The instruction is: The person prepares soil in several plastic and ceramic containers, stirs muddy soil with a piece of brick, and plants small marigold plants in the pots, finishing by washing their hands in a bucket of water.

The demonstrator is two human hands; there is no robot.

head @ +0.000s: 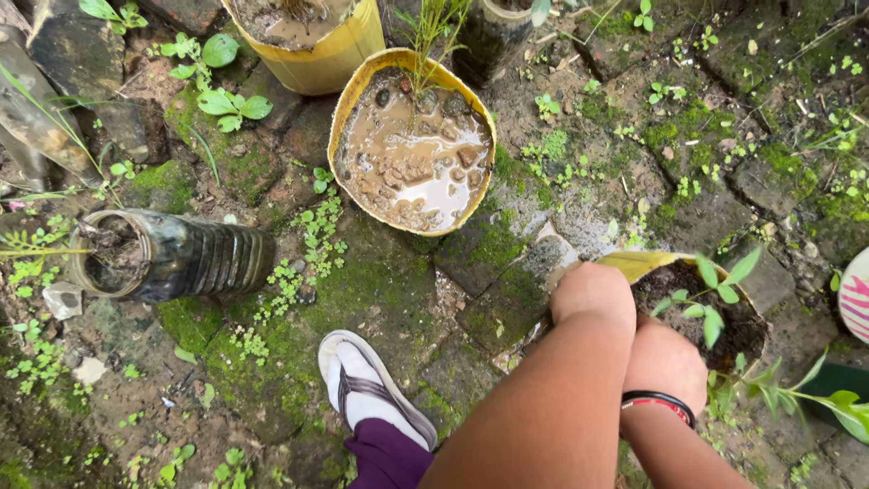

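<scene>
Glossy yellow plastic is seen on the pot (634, 264), beside mossy, rough stone paving (507, 299).

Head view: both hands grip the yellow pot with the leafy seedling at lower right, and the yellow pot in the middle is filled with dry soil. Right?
Not quite. In the head view the left hand and right hand do grip the seedling pot at lower right, but the middle yellow pot is flooded: muddy brown water with clods standing in it, not dry soil.
</scene>
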